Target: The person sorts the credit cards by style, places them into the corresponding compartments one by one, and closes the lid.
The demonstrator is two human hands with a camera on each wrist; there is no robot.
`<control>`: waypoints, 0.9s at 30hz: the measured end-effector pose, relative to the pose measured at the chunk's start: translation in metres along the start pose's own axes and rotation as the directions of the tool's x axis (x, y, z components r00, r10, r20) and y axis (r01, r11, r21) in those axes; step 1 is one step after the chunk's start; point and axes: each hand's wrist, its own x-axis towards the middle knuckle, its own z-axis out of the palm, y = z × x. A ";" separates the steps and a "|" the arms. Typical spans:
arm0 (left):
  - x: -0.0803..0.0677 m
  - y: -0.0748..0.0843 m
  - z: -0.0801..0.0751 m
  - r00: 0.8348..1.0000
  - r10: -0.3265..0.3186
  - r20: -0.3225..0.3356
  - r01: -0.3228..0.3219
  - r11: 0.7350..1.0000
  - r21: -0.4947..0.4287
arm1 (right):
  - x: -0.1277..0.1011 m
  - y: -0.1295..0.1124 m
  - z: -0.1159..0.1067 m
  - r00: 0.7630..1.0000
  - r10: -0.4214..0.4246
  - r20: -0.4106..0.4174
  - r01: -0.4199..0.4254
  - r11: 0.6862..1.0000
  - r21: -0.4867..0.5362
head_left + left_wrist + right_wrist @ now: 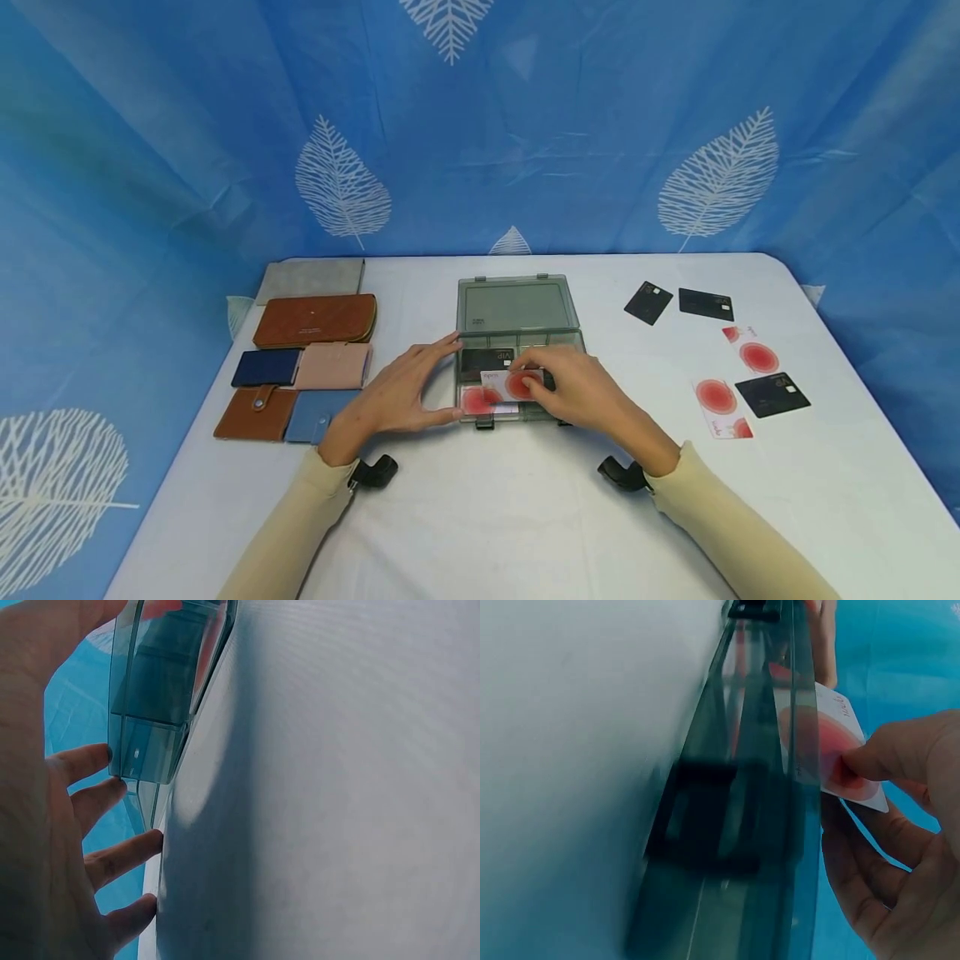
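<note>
A translucent grey-green plastic box point(583, 340) with dividers stands at the middle of the table, its lid point(517, 304) swung back. Over its front compartments my right hand point(581, 387) pinches a white card with red circles point(495, 385) between thumb and fingers. The same card point(832, 742) is tilted above the box rim in the right wrist view. Inside the box lie a black card point(480, 360) and another red-and-white card point(474, 403), partly covered. My left hand point(393, 396) touches the box's left side, fingers spread; its fingertips meet the wall in the left wrist view.
On the left lie wallets: a brown long wallet point(315, 321), a grey one point(311, 279), a pink one point(330, 367), a navy one point(266, 367), a brown snap one point(255, 414) and a blue one point(318, 414). Several black cards point(772, 395) and red-and-white cards point(722, 408) lie right.
</note>
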 end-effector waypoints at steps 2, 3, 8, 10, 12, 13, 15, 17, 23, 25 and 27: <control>0.000 -0.001 0.000 1.000 0.005 0.001 -0.005 1.000 -0.002 | 0.004 -0.004 0.003 1.000 -0.019 0.000 0.019 1.000 -0.004; 0.000 -0.001 0.000 1.000 0.006 0.001 -0.006 1.000 -0.001 | 0.005 -0.005 0.005 1.000 -0.026 0.000 0.026 1.000 -0.002; 0.000 0.000 -0.001 1.000 0.016 0.000 -0.016 1.000 -0.012 | 0.007 -0.011 0.015 0.999 -0.044 0.008 0.044 0.999 0.005; 0.000 0.000 -0.002 1.000 0.020 -0.001 -0.020 1.000 -0.018 | 0.007 -0.011 0.019 0.999 -0.043 0.014 0.043 0.999 0.004; -0.001 0.000 -0.002 1.000 0.023 -0.002 -0.023 1.000 -0.021 | 0.007 -0.012 0.021 0.999 -0.033 0.016 0.033 0.999 0.005; -0.001 0.000 -0.002 1.000 0.023 -0.001 -0.023 0.999 -0.022 | 0.007 -0.012 0.022 0.999 -0.028 0.015 0.028 1.000 0.001; -0.001 0.001 -0.003 1.000 0.020 0.000 -0.020 1.000 -0.019 | 0.006 -0.012 0.023 1.000 -0.017 0.014 0.017 1.000 -0.008; -0.001 0.002 -0.003 1.000 0.013 0.002 -0.013 1.000 -0.013 | 0.006 -0.013 0.024 1.000 -0.010 0.011 0.010 1.000 -0.019; -0.001 0.002 -0.003 1.000 0.008 0.003 -0.008 1.000 -0.011 | 0.004 -0.013 0.026 0.999 -0.040 -0.008 0.039 0.996 -0.084; 0.000 0.001 -0.003 1.000 0.005 0.005 -0.005 1.000 -0.010 | 0.003 -0.013 0.026 0.998 -0.052 -0.018 0.050 0.993 -0.103; 0.000 0.001 -0.003 1.000 0.002 0.006 -0.002 1.000 -0.007 | 0.003 -0.013 0.026 0.998 -0.058 -0.028 0.055 0.992 -0.114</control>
